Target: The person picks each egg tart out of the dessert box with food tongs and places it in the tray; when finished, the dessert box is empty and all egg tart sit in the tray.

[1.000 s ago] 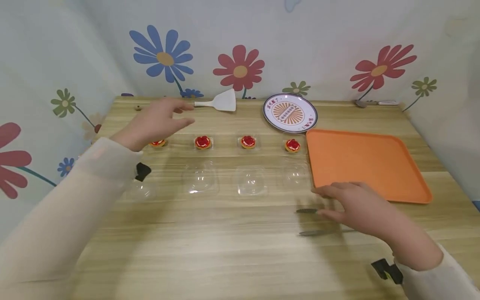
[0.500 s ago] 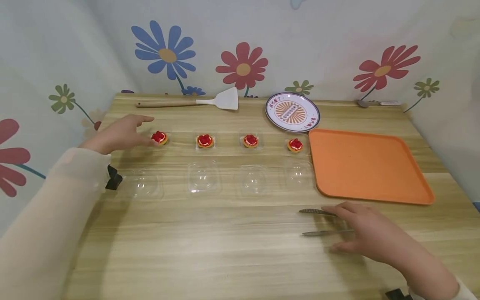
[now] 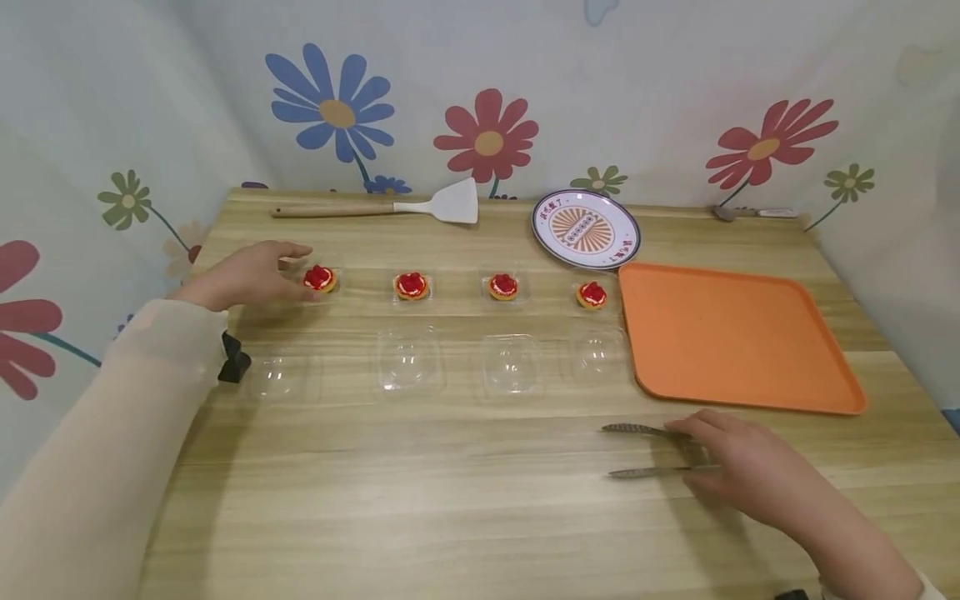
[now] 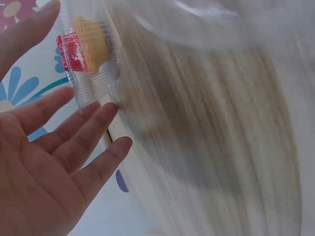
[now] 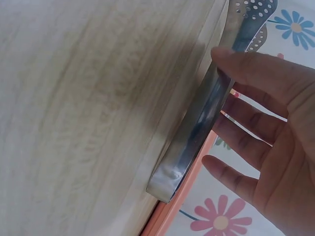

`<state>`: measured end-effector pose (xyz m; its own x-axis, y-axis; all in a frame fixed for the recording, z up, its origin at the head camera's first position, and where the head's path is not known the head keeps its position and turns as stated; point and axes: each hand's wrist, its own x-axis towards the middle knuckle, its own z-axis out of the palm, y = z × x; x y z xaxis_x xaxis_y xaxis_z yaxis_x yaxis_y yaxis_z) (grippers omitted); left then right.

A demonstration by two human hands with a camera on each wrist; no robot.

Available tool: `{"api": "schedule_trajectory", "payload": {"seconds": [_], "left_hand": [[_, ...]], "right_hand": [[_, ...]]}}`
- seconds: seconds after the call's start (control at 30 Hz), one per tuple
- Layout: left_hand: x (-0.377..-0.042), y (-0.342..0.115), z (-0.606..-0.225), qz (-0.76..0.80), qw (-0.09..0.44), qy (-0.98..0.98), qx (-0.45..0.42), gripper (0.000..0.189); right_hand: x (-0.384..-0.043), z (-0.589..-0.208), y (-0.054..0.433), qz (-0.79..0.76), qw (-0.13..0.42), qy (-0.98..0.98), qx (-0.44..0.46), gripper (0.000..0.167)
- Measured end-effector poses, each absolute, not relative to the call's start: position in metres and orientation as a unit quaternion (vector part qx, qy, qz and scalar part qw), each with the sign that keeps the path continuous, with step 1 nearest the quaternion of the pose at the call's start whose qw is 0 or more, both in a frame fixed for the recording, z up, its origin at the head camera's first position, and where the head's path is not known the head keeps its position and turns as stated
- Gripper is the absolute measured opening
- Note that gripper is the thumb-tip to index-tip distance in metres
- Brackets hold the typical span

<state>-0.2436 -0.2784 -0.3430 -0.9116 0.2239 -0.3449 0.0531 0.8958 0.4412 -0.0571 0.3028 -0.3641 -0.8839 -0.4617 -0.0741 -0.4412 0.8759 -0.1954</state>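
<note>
My left hand: thumb and fingers apart, reaching either side of the leftmost tart on its clear base. Tart sits just right of my fingertips, red topping up. Skin touching the base or not: can't tell.

My right hand: thumb and fingers apart too, straddling the metal tongs, thumb by the arm nearer me, index finger by the far one. Tongs on the table, tips spread, pointing left out of my grip. Pressure on them: can't tell.

Right of my left hand, same row: three more tarts, also on clear bases. Nearer me than that row: four clear lids. Orange tray just beyond my right hand, plate beside its far left corner. Spatula beyond my left hand, wooden handle leftward.
</note>
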Motion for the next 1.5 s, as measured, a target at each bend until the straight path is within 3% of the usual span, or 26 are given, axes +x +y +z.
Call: {"api": "schedule_trajectory", "payload": {"seconds": [0.17,0.37,0.7,0.87,1.07,1.5], "left_hand": [[-0.244,-0.277,-0.343,0.222,0.196,0.952,0.073,0.089],[-0.242,-0.275,-0.342,0.222,0.2,0.952,0.068,0.087],[-0.239,-0.277,-0.336,0.209,0.205,0.954,0.059,0.087],[-0.24,-0.274,-0.335,0.204,0.208,0.955,0.057,0.086],[-0.24,-0.274,-0.335,0.211,0.213,0.952,0.057,0.085],[-0.235,-0.27,-0.331,0.228,0.213,0.949,0.041,0.083]], "right_hand": [[-0.059,-0.365,0.304,-0.081,0.028,0.963,-0.256,0.049],[-0.06,-0.361,0.303,-0.08,0.046,0.963,-0.252,0.045],[-0.092,-0.309,0.275,-0.084,0.039,0.946,-0.312,0.046],[-0.122,-0.282,0.238,-0.086,0.006,0.932,-0.351,0.042],[-0.16,-0.258,0.175,-0.093,0.058,0.936,-0.336,0.041],[-0.231,-0.246,0.028,-0.007,0.071,0.914,-0.398,0.042]]}}
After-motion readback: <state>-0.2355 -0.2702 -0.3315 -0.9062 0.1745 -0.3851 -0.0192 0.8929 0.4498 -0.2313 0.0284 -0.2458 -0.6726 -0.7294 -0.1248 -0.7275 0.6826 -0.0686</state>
